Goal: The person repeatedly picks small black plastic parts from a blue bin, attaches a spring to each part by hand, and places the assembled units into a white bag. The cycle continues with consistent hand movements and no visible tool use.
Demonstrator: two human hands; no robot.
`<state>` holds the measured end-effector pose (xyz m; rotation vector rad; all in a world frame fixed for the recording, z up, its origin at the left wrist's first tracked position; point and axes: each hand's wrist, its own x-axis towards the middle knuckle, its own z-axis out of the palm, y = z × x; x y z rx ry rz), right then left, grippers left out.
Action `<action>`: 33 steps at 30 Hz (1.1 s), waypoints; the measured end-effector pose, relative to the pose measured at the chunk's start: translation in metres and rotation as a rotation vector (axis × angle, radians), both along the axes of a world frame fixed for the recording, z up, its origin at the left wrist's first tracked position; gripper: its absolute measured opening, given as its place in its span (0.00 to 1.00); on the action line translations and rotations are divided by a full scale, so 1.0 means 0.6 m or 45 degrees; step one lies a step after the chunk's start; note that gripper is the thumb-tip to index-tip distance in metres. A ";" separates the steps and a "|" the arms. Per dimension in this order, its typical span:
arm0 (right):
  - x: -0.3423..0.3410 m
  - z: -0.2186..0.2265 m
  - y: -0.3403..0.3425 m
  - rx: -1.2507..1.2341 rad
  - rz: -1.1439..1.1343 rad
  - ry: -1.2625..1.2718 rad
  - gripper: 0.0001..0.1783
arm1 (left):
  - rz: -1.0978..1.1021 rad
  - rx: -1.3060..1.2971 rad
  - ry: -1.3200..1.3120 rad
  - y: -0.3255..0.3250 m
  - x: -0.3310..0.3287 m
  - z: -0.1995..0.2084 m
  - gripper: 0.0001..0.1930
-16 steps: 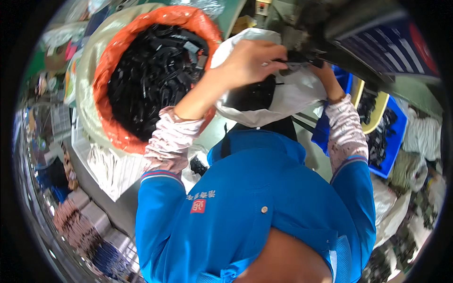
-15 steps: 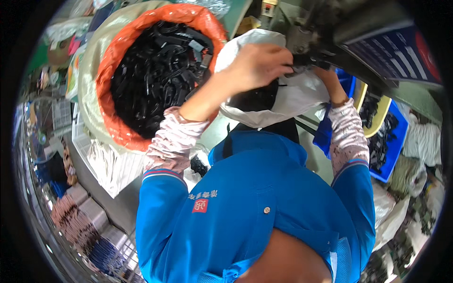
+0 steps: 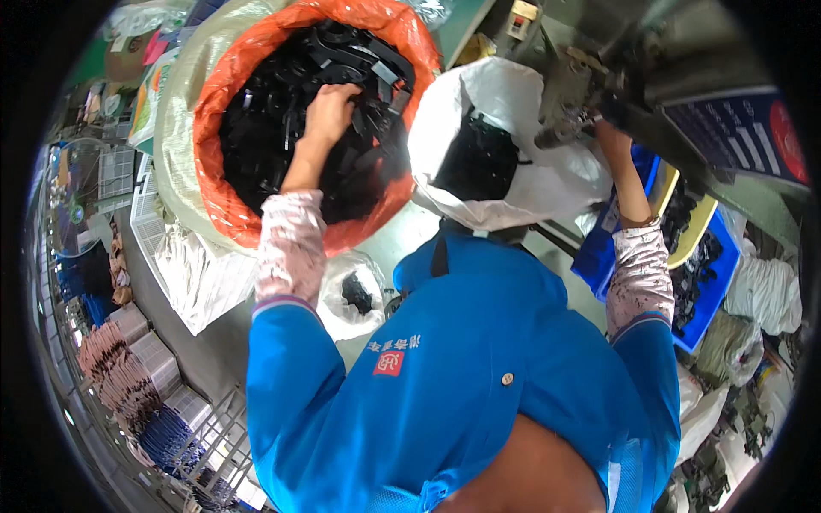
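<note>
My left hand [image 3: 332, 111] is down among loose black plastic parts [image 3: 278, 98] in a large sack with an orange liner [image 3: 209, 162]. Its fingers are curled together against the parts; whatever they grip is hidden. My right hand [image 3: 609, 141] is raised beside a dark metal machine [image 3: 569, 94], whose body hides most of its fingers. Between my two hands stands a white sack [image 3: 436, 98], its mouth gaping, with black pieces [image 3: 479, 162] inside.
Blue bins [image 3: 714, 282] with black parts stand at the right, a yellow tray [image 3: 697, 227] among them. A small clear bag [image 3: 338, 312] with black bits lies below the orange liner. White cloths [image 3: 201, 282] hang over a crate at the left.
My left hand has gone from the machine, over the white sack, leftward into the black parts in the orange-lined sack. My right hand stays by the machine. The view has shifted slightly.
</note>
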<state>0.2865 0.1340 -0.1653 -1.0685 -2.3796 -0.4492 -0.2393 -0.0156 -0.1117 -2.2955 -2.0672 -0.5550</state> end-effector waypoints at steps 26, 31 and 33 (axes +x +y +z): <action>-0.133 0.169 -0.185 -0.604 0.032 1.232 0.11 | -0.073 -0.683 -3.260 -0.222 0.369 0.058 0.37; -0.047 0.187 -0.310 -0.692 -0.010 1.375 0.11 | -0.542 -0.961 -3.014 -0.227 0.472 0.115 0.46; 0.037 0.186 -0.375 -0.633 -0.115 1.193 0.11 | -0.604 -1.019 -2.751 -0.222 0.496 0.145 0.48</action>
